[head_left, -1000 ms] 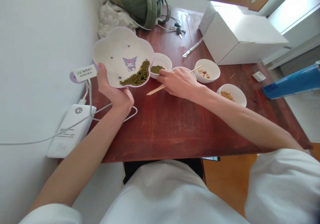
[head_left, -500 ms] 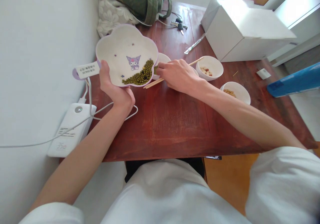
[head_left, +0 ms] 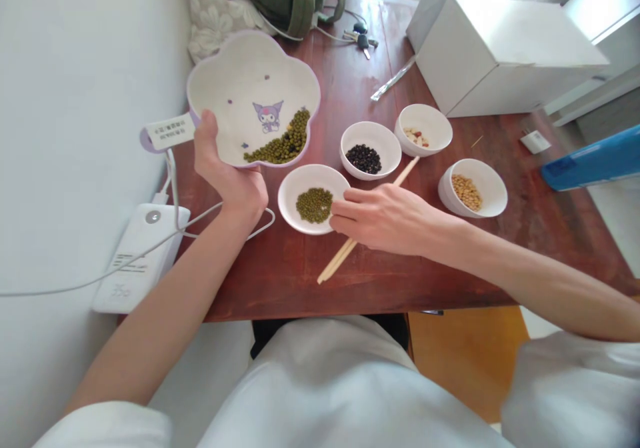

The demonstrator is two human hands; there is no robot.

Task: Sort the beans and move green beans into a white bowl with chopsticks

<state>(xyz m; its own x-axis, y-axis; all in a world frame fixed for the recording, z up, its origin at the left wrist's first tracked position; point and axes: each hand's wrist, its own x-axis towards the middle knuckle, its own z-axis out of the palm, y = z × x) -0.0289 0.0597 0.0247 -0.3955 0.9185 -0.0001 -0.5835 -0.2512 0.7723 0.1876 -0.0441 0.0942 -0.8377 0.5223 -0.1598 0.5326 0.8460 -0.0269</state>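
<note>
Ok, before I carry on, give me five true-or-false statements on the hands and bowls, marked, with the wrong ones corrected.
1. The left hand holds the flower-shaped bowl. True.
2. The flower-shaped bowl has peanuts in it. False: green beans lie along its lower right side.
3. The right hand has its fingertips at the rim of the small green-bean bowl. True.
4. The chopsticks are in the left hand. False: the chopsticks pass under the right hand.
5. The rightmost bowl holds black beans. False: the rightmost bowl holds yellow beans.
6. The black beans sit in a white bowl. True.
</note>
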